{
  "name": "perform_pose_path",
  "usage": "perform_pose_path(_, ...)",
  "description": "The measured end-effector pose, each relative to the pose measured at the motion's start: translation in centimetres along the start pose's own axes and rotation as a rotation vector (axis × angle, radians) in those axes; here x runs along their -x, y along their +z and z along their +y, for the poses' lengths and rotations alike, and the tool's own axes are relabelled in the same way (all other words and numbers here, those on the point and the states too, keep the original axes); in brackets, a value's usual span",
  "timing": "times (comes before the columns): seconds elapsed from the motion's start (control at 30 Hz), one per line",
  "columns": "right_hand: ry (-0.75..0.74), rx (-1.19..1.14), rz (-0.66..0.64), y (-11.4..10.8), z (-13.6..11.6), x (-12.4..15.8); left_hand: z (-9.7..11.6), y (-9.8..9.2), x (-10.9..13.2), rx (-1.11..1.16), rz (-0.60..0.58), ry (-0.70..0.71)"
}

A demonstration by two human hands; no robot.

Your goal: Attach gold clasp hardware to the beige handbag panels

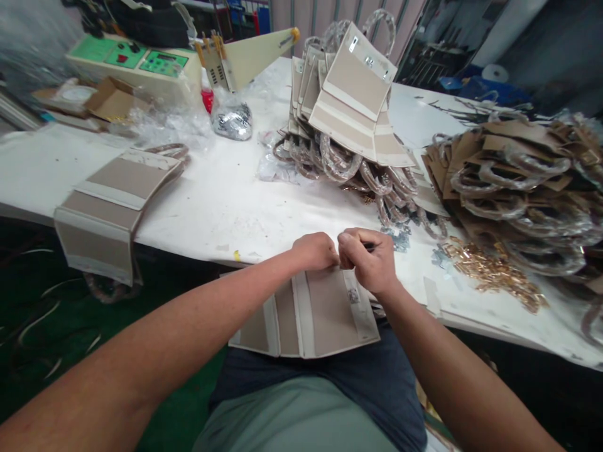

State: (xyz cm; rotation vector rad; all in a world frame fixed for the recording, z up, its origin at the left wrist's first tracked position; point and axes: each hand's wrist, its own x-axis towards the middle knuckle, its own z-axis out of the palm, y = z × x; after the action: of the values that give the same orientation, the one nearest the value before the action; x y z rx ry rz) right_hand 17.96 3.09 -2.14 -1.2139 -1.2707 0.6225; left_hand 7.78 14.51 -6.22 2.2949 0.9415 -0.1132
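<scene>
Both curled, left hand (316, 250) sits beside right hand (373, 260) at the beige panel (330, 314).

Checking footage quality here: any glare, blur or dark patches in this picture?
Head view: glints on the plastic-wrapped handles and silvery bag; same view, shadow over the green floor below the table; same view, left hand and right hand lit, fine detail soft.

No text, brand or number can be read; marks on the green control panel (164, 63) are too small.
</scene>
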Motion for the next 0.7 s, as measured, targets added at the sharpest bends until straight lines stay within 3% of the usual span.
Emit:
perform_pose_path(0.13,-0.022,0.061,-0.021,-0.2,1.0,0.4,0.0,-0.3,-0.3,-0.034,-0.067,0.021)
perform_pose_path(0.27,0.022,-0.081,0.117,-0.6,0.8,0.1,0.3,-1.0,0.2,-0.034,-0.098,-0.01)
perform_pose_path(0.4,-0.048,-0.268,0.256,-0.6,-0.6,-0.3,0.1,-0.9,0.3,-0.011,-0.09,-0.019)
perform_pose_path(0.6,0.051,-0.145,0.221,0.1,-0.2,0.3,-0.4,-0.6,-0.1,0.001,-0.075,0.017)
perform_pose_path(0.7,-0.047,-0.236,0.231,-0.1,-0.2,0.2,-0.4,-0.6,-0.1,0.015,-0.079,0.025)
